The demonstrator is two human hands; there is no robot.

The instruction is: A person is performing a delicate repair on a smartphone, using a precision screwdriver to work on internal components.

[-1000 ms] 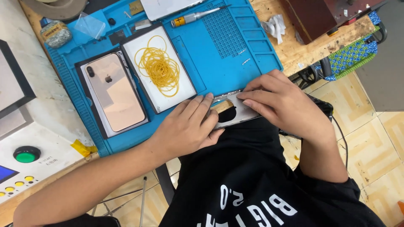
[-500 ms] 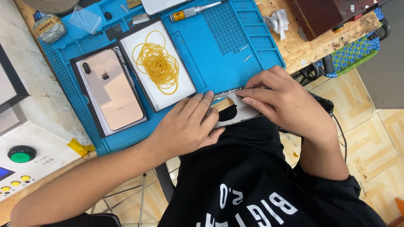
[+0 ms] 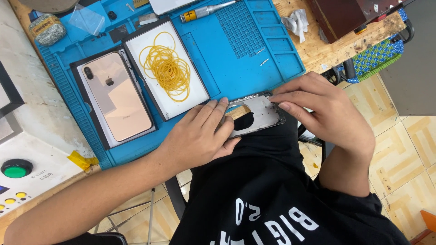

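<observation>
Both my hands hold a grey metal phone frame (image 3: 261, 113) at the near edge of the blue work mat (image 3: 227, 63), over my lap. My left hand (image 3: 200, 136) grips its left end with fingers laid across the top. My right hand (image 3: 324, 111) holds the right end, fingertips pressing on the frame's upper edge. A gold phone (image 3: 116, 100) lies back-up in a black tray on the mat's left. Beside it a white tray (image 3: 190, 100) holds a heap of yellow rubber bands (image 3: 168, 70).
A screwdriver (image 3: 204, 12) with a yellow band lies at the mat's top. A crumpled white cloth (image 3: 295, 20) and a dark brown box (image 3: 340, 16) rest on the wooden bench at right. A white control box with a green button (image 3: 16, 168) stands at left.
My hands and the frame stay together at the mat's edge; my right fingers have shifted slightly along the frame's upper edge. The view has drifted a little.
</observation>
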